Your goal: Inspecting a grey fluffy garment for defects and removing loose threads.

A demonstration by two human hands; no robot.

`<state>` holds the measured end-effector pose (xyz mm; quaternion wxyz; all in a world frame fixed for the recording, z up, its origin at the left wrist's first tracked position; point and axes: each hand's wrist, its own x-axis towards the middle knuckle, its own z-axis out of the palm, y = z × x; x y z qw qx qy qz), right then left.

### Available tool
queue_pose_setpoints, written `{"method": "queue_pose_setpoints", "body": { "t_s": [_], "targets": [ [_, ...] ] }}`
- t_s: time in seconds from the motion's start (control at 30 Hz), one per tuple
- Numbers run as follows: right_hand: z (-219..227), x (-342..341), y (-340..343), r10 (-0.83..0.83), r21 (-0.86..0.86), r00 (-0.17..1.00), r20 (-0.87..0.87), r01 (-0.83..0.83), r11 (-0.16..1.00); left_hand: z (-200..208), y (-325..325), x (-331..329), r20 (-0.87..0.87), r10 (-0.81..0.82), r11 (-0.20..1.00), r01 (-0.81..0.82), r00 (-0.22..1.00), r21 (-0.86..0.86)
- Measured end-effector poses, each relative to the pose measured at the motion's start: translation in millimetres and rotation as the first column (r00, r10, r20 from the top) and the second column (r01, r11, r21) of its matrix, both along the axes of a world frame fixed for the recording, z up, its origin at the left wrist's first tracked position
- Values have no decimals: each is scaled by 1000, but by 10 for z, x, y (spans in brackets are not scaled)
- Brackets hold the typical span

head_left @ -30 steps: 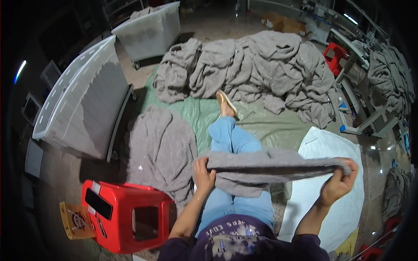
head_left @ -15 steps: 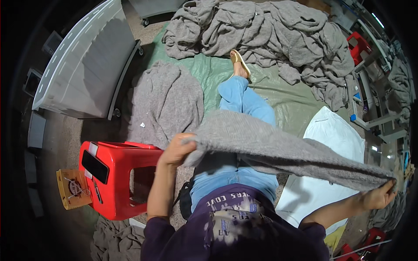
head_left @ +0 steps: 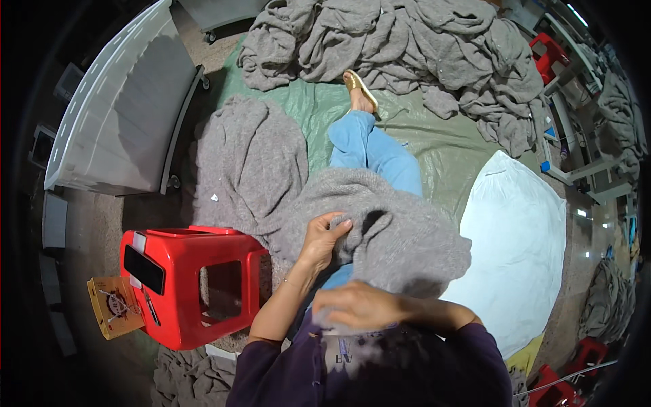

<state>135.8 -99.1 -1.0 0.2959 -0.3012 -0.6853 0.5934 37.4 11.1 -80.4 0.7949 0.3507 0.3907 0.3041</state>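
A grey knitted garment (head_left: 413,237) lies bunched over my lap and thighs. My left hand (head_left: 325,239) pinches a fold of it between thumb and fingers, beside a dark opening in the knit. Close in front of my torso, my right hand (head_left: 356,306) is smeared by motion, its fingers pointing left. Whether it holds any of the knit cannot be made out. Beyond my left hand, a heap of grey knitwear (head_left: 251,163) rests on the floor.
At left stands a red plastic stool (head_left: 193,288) bearing a phone (head_left: 144,268), with a yellow paper box (head_left: 114,306) at its side. A wheeled white bin (head_left: 122,108) is behind it. A large grey knitwear pile (head_left: 400,47) lies ahead; a white sack (head_left: 519,237) is at right.
The garment was stretched wide between both hands; now it lies bunched on my lap. My right hand has come from far right to my torso, and my left has moved right.
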Motion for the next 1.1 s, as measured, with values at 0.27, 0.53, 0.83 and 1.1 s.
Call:
{"method": "queue_pose_setpoints", "body": {
  "t_s": [0.27,0.53,0.83,1.1],
  "targets": [
    [-226,139,302,-644,410,764,-27,596,690,-20,-106,-262,-107,32,983,-12,994,185],
    [-568,342,380,-695,371,718,36,636,676,17,-210,-385,65,88,993,-82,994,-87],
    [-583,319,401,-610,308,791,50,569,762,74,-271,-371,-57,100,995,-99,993,31],
    [-611,310,398,-693,342,720,-42,662,667,119,-171,-532,49,-23,991,29,999,-130]
  ]
}}
